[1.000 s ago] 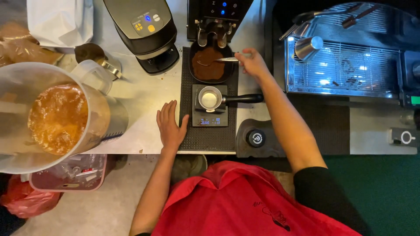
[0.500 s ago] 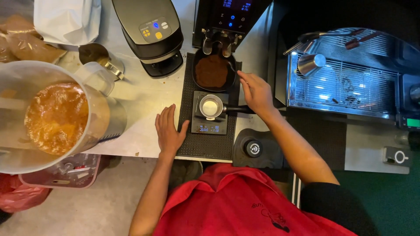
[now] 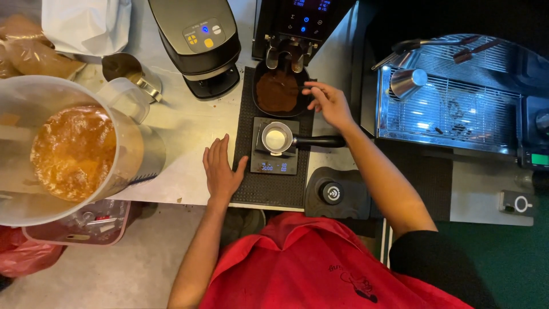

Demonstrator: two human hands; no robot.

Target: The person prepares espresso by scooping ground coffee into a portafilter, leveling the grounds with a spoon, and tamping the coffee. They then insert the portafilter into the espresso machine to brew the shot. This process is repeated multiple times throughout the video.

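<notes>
My left hand (image 3: 220, 169) lies flat with its fingers spread on the white counter (image 3: 183, 126), touching the left edge of the black rubber mat (image 3: 243, 131). My right hand (image 3: 329, 103) hovers at the right rim of a round black dish of ground coffee (image 3: 277, 91), fingers curled. I cannot tell whether they pinch anything. Just below it a portafilter (image 3: 277, 138) rests on a small digital scale (image 3: 276, 167), its black handle (image 3: 317, 141) pointing right.
A dark grinder (image 3: 303, 17) stands behind the dish, a grey machine (image 3: 197, 40) to its left. A big plastic pitcher of amber liquid (image 3: 68, 151) fills the left. On the right is a metal drip grate (image 3: 452, 114) with a steel jug (image 3: 407, 83). A round tamping stand (image 3: 331, 193) sits nearby.
My right hand dipped from the dish's rim toward the portafilter handle, then rose back to the rim. My left hand stayed flat in place.
</notes>
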